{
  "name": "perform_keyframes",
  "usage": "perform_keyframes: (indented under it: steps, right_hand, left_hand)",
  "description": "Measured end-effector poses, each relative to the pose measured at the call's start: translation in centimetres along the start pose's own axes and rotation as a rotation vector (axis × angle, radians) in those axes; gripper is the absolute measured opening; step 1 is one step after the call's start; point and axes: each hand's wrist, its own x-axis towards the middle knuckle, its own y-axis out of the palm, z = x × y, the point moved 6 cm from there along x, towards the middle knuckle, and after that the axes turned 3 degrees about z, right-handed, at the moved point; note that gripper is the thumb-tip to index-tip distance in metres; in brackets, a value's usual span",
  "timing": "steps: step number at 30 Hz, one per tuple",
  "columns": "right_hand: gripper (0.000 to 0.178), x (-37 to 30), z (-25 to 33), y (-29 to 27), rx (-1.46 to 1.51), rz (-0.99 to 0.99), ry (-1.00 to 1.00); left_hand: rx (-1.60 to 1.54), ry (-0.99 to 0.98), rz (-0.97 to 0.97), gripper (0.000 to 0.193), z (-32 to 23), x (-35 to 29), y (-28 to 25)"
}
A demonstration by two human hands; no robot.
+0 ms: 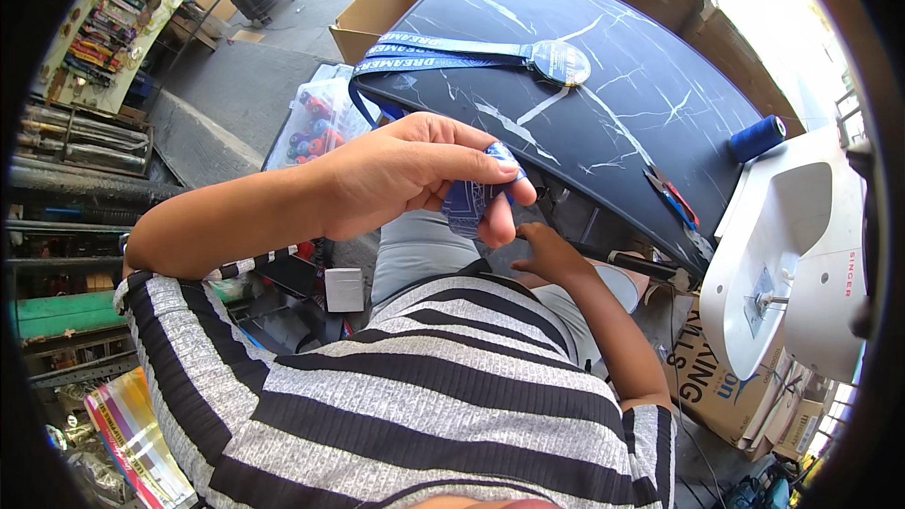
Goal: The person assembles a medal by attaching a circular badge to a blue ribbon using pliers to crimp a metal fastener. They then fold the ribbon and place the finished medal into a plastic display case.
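Blue printed strip pinched in the left hand
Head view: it is near the edge of the dark marbled table; the right hand is lower, near the lap, its grip impossible to tell.

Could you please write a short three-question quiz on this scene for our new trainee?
1. Which of the person's hands holds the blue patterned strip?
2. Fill in the missing word: the snips lie on the dark ____ table.
3. What colour is the thread spool near the white machine? A) red B) blue C) yellow

Key:
1. The left hand.
2. Marbled.
3. B.
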Motion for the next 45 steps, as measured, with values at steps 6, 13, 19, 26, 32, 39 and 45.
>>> perform_keyframes:
  steps: [6,13,19,26,32,39,45]
  right_hand:
    - [0.015,-1.9,11.3,-16.2,0.204,-0.169,-0.428]
    - [0.081,9.5,7.6,-23.2,-0.410,-0.457,0.062]
    - [0.094,9.6,6.7,-24.6,-0.278,-0.387,0.032]
    - [0.076,1.6,13.6,-23.2,-0.112,-0.643,-0.260]
    - [0.073,-4.5,15.1,-15.5,0.272,-0.423,-0.246]
    - [0.074,-3.4,6.2,-5.4,0.253,-0.195,-0.029]
    - [0.073,1.1,-2.8,3.8,0.167,-0.059,-0.044]
  left_hand:
    - [-0.042,0.008,0.022,0.032,1.2,0.3,0.0]
    - [-0.066,-0.015,0.013,0.028,2.6,0.4,0.3]
    - [-0.118,0.004,-0.129,0.034,3.0,0.0,-1.3]
    - [-0.161,0.042,-0.230,0.057,3.2,1.1,-2.0]
    - [-0.221,0.151,-0.380,0.042,2.9,1.4,-3.5]
    - [-0.063,0.150,-0.392,0.026,2.1,-0.2,-4.2]
    - [-0.024,0.189,-0.429,0.025,1.3,-0.7,-4.6]
